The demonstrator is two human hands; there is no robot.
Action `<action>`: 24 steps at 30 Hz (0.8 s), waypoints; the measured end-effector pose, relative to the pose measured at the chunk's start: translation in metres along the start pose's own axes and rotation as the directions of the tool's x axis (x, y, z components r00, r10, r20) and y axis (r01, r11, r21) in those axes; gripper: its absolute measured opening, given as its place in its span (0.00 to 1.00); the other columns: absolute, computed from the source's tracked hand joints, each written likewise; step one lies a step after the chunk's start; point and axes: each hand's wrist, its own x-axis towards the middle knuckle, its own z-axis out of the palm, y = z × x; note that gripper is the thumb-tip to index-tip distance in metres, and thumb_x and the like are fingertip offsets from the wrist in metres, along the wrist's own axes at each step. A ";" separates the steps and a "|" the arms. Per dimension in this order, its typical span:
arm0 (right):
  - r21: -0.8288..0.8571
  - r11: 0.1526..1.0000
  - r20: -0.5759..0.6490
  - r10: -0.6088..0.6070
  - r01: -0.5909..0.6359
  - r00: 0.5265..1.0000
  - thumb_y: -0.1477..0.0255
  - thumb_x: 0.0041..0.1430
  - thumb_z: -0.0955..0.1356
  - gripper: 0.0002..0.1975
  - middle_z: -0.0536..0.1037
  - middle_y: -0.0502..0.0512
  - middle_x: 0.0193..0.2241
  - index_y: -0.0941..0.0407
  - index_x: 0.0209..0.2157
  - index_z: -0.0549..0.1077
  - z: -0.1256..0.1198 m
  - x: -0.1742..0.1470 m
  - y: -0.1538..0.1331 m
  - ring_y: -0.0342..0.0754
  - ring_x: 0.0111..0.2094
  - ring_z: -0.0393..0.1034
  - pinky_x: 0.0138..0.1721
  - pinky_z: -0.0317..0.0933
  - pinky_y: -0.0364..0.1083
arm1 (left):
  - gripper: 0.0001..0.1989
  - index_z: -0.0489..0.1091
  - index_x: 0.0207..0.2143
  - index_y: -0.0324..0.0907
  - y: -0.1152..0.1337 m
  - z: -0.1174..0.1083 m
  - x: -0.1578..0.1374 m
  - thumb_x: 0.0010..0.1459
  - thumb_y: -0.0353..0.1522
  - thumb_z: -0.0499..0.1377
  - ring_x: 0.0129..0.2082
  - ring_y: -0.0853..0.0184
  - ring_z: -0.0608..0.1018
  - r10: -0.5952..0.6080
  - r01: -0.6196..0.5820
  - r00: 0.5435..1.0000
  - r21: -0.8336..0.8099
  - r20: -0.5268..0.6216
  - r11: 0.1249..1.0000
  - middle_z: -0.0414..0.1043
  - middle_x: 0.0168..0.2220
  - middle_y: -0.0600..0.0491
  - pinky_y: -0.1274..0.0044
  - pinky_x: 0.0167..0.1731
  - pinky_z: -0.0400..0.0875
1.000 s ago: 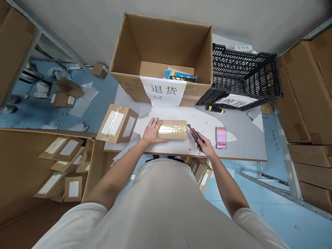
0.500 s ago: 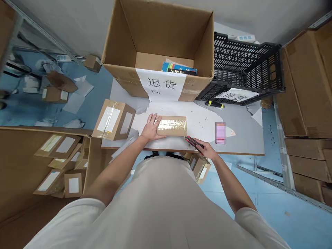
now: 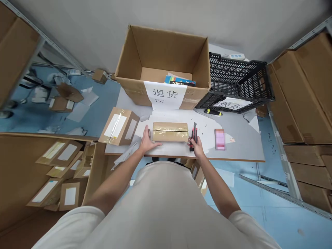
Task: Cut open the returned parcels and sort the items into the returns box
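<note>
A small brown cardboard box point(image 3: 169, 135) lies lengthwise before me on the white-covered table. Shiny tape covers its top, and a dark slit runs along the middle. At the box's left end is my left hand point(image 3: 147, 141), fingers spread and thumb stretched toward the near edge; it holds nothing. My right hand point(image 3: 197, 147) is closed round a red and black box cutter point(image 3: 193, 137), which points away from me. Its fingertips are close to the box's right end; whether they touch it I cannot tell.
Behind stand a large open carton point(image 3: 129, 86) with colourful packs inside and a black plastic crate point(image 3: 233, 93). A taped, labelled box point(image 3: 119, 126) sits at left. A yellow-black tool point(image 3: 213, 112) and a pink blurred phone-shaped object point(image 3: 220, 139) lie right. Boxes fill a carton point(image 3: 97, 166) lower left.
The box cutter has swung from a slant at the box's near right corner to upright beside its end. My left hand has loosened and spread. The box top now shows a lengthwise slit.
</note>
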 end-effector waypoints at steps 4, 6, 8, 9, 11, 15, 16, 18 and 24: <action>0.019 1.000 -0.024 0.017 -0.016 1.000 0.60 0.45 0.72 0.20 0.76 0.46 0.32 0.53 0.38 0.66 0.014 0.000 0.010 0.41 0.29 0.71 0.35 0.67 0.44 | 0.37 0.59 0.59 0.41 -0.012 0.010 -0.016 0.50 0.48 0.60 0.53 0.57 0.73 -0.187 0.206 0.978 -0.272 0.095 0.940 0.68 0.55 0.41 0.68 0.47 0.72; 0.012 1.000 -0.011 -0.021 0.021 1.000 0.61 0.46 0.73 0.20 0.76 0.47 0.34 0.53 0.39 0.66 0.010 -0.004 0.007 0.41 0.32 0.72 0.38 0.67 0.45 | 0.29 0.65 0.54 0.40 -0.008 0.011 -0.017 0.54 0.46 0.57 0.48 0.60 0.76 -0.203 0.212 0.977 -0.270 0.062 0.939 0.74 0.49 0.45 0.70 0.46 0.72; 0.002 0.998 0.020 -0.058 0.058 0.998 0.62 0.46 0.73 0.21 0.77 0.48 0.37 0.52 0.41 0.66 0.004 -0.007 0.002 0.42 0.36 0.72 0.42 0.67 0.46 | 0.26 0.69 0.51 0.40 0.000 0.008 -0.015 0.56 0.46 0.55 0.43 0.61 0.78 -0.208 0.203 0.978 -0.219 0.001 0.954 0.76 0.44 0.47 0.71 0.45 0.72; -0.002 0.998 0.034 -0.069 0.069 0.997 0.62 0.46 0.73 0.21 0.77 0.49 0.38 0.52 0.41 0.66 0.002 -0.008 -0.001 0.43 0.38 0.72 0.43 0.66 0.47 | 0.25 0.70 0.50 0.39 0.005 0.006 -0.014 0.57 0.45 0.55 0.41 0.61 0.78 -0.209 0.201 0.978 -0.195 -0.023 0.960 0.77 0.43 0.47 0.71 0.44 0.72; -0.015 0.996 0.040 -0.082 0.082 0.996 0.61 0.46 0.72 0.21 0.76 0.50 0.40 0.52 0.41 0.65 -0.001 -0.008 -0.004 0.44 0.40 0.72 0.44 0.66 0.48 | 0.24 0.72 0.49 0.39 0.013 0.003 -0.011 0.57 0.45 0.54 0.38 0.62 0.78 -0.218 0.207 0.975 -0.158 -0.050 0.965 0.78 0.41 0.48 0.72 0.43 0.72; -0.152 0.981 0.005 -0.124 0.123 0.992 0.59 0.48 0.70 0.21 0.76 0.51 0.39 0.53 0.41 0.65 -0.001 -0.004 -0.005 0.44 0.37 0.71 0.41 0.67 0.48 | 0.22 0.75 0.45 0.39 0.021 0.002 -0.007 0.60 0.44 0.51 0.38 0.61 0.78 -0.231 0.227 0.970 -0.055 -0.074 0.972 0.78 0.40 0.48 0.73 0.43 0.70; -0.198 0.971 0.011 -0.131 0.130 0.991 0.58 0.49 0.70 0.21 0.75 0.51 0.38 0.53 0.42 0.65 -0.001 -0.002 -0.005 0.45 0.36 0.71 0.40 0.67 0.48 | 0.22 0.76 0.42 0.39 0.020 0.002 -0.007 0.61 0.44 0.51 0.39 0.61 0.78 -0.231 0.230 0.970 -0.026 -0.071 0.973 0.79 0.40 0.47 0.73 0.43 0.70; -0.272 0.952 0.044 -0.131 0.139 0.990 0.57 0.49 0.69 0.22 0.75 0.51 0.37 0.54 0.42 0.65 -0.001 0.000 -0.004 0.45 0.35 0.70 0.39 0.67 0.48 | 0.21 0.78 0.38 0.39 0.017 0.003 -0.006 0.61 0.44 0.50 0.39 0.59 0.78 -0.231 0.231 0.972 0.015 -0.046 0.973 0.79 0.39 0.47 0.72 0.43 0.69; -0.340 0.931 0.043 -0.123 0.131 0.991 0.55 0.47 0.69 0.23 0.75 0.53 0.37 0.55 0.41 0.65 -0.003 0.000 0.007 0.48 0.37 0.70 0.41 0.66 0.50 | 0.19 0.76 0.42 0.39 -0.001 0.010 -0.009 0.58 0.40 0.53 0.45 0.57 0.76 -0.229 0.229 0.973 -0.016 -0.004 0.973 0.77 0.44 0.46 0.69 0.49 0.67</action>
